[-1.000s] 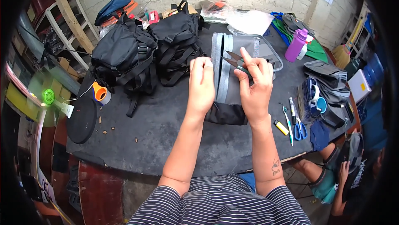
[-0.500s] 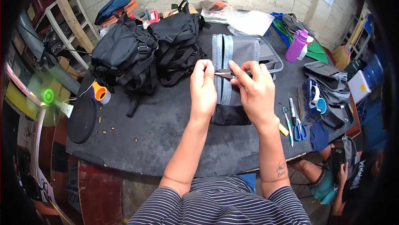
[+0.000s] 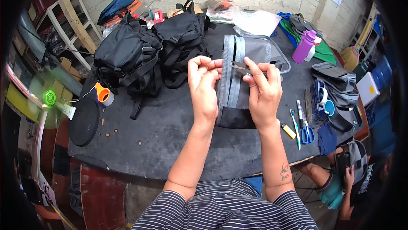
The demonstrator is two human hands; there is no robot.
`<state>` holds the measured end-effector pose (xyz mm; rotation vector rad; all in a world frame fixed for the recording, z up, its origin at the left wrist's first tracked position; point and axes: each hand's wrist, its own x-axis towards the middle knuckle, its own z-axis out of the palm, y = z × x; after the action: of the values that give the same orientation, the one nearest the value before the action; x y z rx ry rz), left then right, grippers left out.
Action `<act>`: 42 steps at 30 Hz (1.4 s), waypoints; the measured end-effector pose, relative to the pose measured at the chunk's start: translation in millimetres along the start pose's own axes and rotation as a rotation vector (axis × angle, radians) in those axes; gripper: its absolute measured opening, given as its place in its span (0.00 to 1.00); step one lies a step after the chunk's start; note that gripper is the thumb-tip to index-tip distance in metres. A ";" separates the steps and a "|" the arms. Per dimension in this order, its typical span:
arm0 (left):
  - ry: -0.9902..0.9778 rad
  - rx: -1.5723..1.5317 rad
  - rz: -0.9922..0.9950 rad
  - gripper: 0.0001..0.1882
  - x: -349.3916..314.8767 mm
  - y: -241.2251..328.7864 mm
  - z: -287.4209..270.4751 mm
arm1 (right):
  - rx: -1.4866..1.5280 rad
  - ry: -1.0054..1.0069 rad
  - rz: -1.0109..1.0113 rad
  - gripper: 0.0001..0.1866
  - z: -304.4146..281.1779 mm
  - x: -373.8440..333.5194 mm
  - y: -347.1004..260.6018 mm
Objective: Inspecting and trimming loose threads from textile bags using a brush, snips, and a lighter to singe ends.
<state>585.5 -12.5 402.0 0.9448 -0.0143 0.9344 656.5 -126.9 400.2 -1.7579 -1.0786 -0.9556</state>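
Note:
Before me on the dark table is a boxy grey zippered pouch [image 3: 236,98], with grey-blue edging, see-through side panels and a black lower end. My left hand [image 3: 203,87] is at its left edge, fingers curled and fingertips against the edging; whether a thread is pinched there is too small to tell. In my right hand [image 3: 265,92] is a pair of thread snips [image 3: 241,66], held between thumb and fingers. Their blades point left across the pouch's zipper side and stand apart. The pouch's lid or flap [image 3: 278,55] spreads out behind my right hand.
Two black backpacks [image 3: 127,53] lie at the left, near an orange tape roll [image 3: 102,94] and a spinning fan [image 3: 49,98]. To the right are a yellow lighter [image 3: 288,130], toothbrush [image 3: 295,130], marker [image 3: 300,113], blue scissors [image 3: 307,135] and purple bottle [image 3: 304,47]. A seated person [image 3: 346,179] holds a bag.
The snips have drawn back from my left fingers, and their blades have spread. My left hand has shifted slightly left and turned, and the pouch has moved a little right.

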 end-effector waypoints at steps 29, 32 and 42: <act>0.011 0.212 0.081 0.09 -4.5 5.4 -8.4 | 0.124 0.015 0.076 0.25 -1.7 -6.1 3.6; -0.009 0.397 0.122 0.10 -5.8 3.0 -0.8 | 0.100 0.028 0.061 0.25 -0.3 -4.4 1.0; 0.048 0.646 0.345 0.04 -13.7 1.2 0.0 | 0.149 0.031 0.105 0.25 0.6 -4.6 1.1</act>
<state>576.1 -21.5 397.4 1.5484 0.1801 1.3163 656.0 -127.9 395.6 -1.6556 -1.0012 -0.8146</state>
